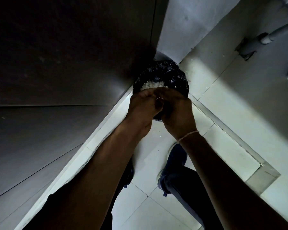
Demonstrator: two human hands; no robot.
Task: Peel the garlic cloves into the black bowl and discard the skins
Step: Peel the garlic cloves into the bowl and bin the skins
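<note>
One bin [166,73], lined with a black bag, stands on the tiled floor [223,100] at 12 o'clock from the person's two hands. One heap of pale garlic skins [152,85] lies inside it, at its 9 o'clock side. The left hand [143,107] and right hand [178,112] meet over the bin's near rim, fingers curled together around a small pale scrap; whether either truly grips it cannot be told. One thread band [188,136] circles the right wrist. Two dark shoes show at 6 o'clock, the clearer one [175,165] beneath the right forearm.
</note>
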